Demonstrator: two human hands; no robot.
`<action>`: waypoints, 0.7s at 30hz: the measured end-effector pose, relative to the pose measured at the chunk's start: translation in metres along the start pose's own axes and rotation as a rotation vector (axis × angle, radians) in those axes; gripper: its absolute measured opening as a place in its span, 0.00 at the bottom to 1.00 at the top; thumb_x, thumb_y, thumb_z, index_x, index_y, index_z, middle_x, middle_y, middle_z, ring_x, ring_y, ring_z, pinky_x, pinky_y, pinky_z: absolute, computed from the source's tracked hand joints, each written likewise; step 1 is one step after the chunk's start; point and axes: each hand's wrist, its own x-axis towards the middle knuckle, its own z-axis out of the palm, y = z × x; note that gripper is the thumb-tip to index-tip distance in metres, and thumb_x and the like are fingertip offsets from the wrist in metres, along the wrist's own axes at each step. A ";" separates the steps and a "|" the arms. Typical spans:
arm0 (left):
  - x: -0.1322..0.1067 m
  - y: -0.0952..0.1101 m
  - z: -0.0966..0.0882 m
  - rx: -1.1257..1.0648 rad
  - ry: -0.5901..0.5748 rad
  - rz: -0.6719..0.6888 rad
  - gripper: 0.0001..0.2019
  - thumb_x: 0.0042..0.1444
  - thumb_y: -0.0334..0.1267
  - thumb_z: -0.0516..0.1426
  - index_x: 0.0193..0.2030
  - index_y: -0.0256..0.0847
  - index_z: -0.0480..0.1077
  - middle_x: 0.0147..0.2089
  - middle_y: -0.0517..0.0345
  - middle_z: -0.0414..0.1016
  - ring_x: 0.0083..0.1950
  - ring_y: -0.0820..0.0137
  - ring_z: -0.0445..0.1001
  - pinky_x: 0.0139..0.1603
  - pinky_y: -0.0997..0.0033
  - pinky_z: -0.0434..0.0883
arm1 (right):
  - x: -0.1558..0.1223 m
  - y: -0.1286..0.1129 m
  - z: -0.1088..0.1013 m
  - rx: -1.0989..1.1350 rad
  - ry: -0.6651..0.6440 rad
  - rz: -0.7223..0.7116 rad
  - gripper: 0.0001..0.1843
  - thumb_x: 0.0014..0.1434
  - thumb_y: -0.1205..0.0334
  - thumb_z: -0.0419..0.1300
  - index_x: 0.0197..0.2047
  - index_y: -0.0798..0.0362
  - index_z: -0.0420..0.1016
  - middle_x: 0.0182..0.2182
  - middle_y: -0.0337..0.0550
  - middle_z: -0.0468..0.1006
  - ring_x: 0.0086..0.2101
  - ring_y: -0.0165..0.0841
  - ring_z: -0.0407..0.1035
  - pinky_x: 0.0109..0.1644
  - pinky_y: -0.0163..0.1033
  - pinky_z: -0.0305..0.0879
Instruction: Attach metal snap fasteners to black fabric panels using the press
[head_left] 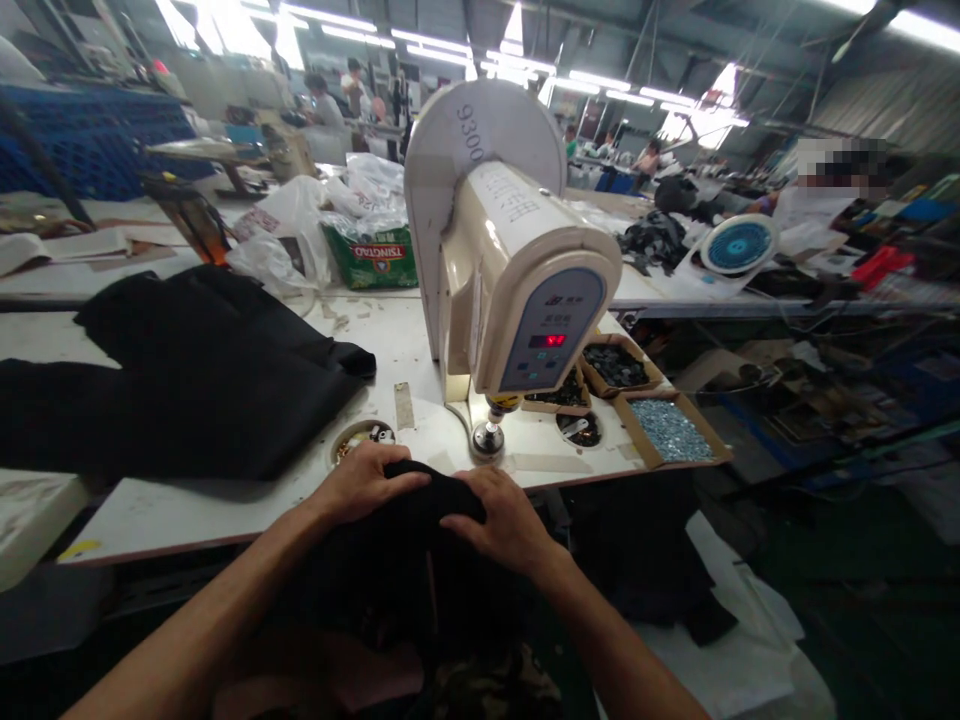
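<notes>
A piece of black fabric (420,520) lies over the table's front edge and my lap. My left hand (364,480) grips its upper left part with the fingers curled down onto it. On its upper right part my right hand (502,515) presses, fingers closed on the cloth. Just beyond both hands stands a cream press machine (510,270) with a red digital display, its metal head (489,438) a little above my right hand.
A stack of black fabric (187,380) covers the table at left. Cardboard trays of dark and silvery small parts (667,430) sit right of the machine. A round recessed dish (360,438) lies by my left hand. Plastic bags and other workers are behind.
</notes>
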 end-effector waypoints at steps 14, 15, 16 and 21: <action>0.010 0.064 -0.015 -0.752 -0.526 -0.360 0.24 0.57 0.62 0.61 0.36 0.39 0.73 0.29 0.60 0.72 0.28 0.72 0.68 0.29 0.72 0.66 | 0.000 0.012 -0.082 0.808 -0.535 0.526 0.22 0.49 0.53 0.76 0.45 0.54 0.84 0.40 0.42 0.85 0.35 0.39 0.79 0.38 0.39 0.75; 0.011 0.063 -0.012 -0.772 -0.527 -0.353 0.23 0.57 0.60 0.61 0.36 0.39 0.74 0.31 0.58 0.74 0.30 0.70 0.71 0.31 0.71 0.69 | 0.000 0.015 -0.084 0.782 -0.531 0.514 0.21 0.48 0.53 0.76 0.44 0.54 0.84 0.39 0.41 0.85 0.35 0.39 0.79 0.39 0.38 0.75; 0.014 0.061 -0.009 -0.768 -0.510 -0.335 0.21 0.58 0.58 0.61 0.37 0.39 0.75 0.33 0.56 0.77 0.33 0.67 0.74 0.34 0.69 0.71 | 0.000 0.018 -0.087 0.754 -0.529 0.507 0.21 0.48 0.53 0.77 0.43 0.54 0.84 0.38 0.40 0.85 0.35 0.38 0.79 0.39 0.38 0.74; 0.023 0.049 0.007 -0.628 -0.339 -0.309 0.19 0.52 0.48 0.63 0.49 0.43 0.79 0.53 0.53 0.81 0.53 0.56 0.78 0.48 0.63 0.76 | 0.004 0.029 -0.108 0.659 -0.545 0.539 0.21 0.50 0.51 0.76 0.45 0.52 0.83 0.38 0.40 0.85 0.34 0.37 0.78 0.37 0.37 0.73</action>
